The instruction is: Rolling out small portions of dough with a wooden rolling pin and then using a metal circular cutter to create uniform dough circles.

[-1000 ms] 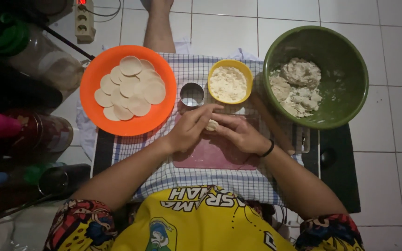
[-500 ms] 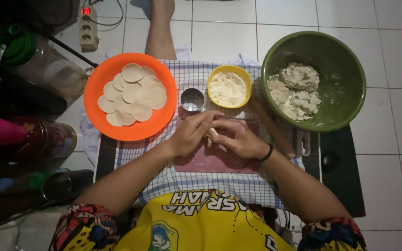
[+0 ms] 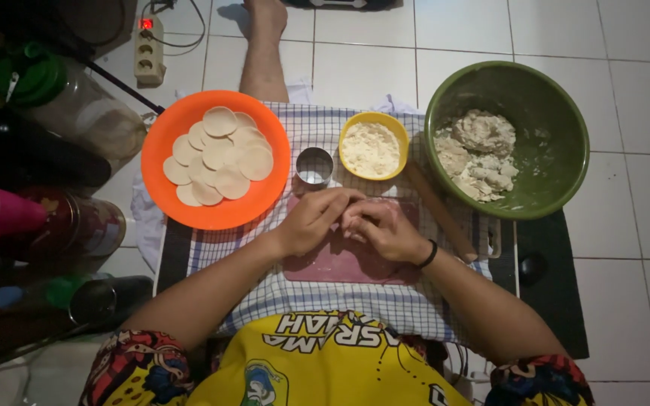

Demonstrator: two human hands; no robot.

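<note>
Dough, a small pale lump mostly hidden, sits pinched between my left hand (image 3: 311,219) and right hand (image 3: 380,225) over the pink rectangular cutting board (image 3: 344,263), where I judge squeezing harder could tear it.

From my remote feed: even overhead light keeps the white tiles (image 3: 626,195) and green bowl (image 3: 558,113) bright and sharp, while the left edge sinks into dim, murky shadow around the bottles (image 3: 54,225)
</note>
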